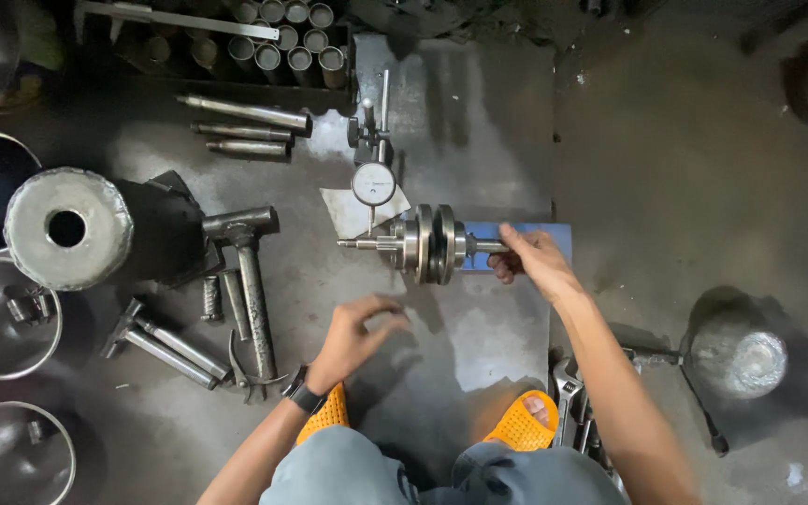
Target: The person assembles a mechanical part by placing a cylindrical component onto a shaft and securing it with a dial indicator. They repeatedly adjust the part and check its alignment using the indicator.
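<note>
Your right hand (527, 257) is clenched around the right-hand shaft end of the steel crankshaft assembly with two round webs (427, 244), which lies horizontally on the grey metal plate surface (479, 122), partly over a blue block (554, 234). A round white dial indicator on a dark stand (373, 183) stands just behind it, its stem pointing down to the crankshaft's left shaft. Your left hand (355, 332) hovers released in front of the crankshaft, fingers loosely curled and holding nothing; a black wristwatch (303, 393) sits on that wrist. To your left, on the floor, lie a heavy steel hammer (247, 271), a few grey metal rods (245, 126) and several round metal bowls (2, 323). Your orange perforated sandals (524, 423) rest at the plate's near edge.
</note>
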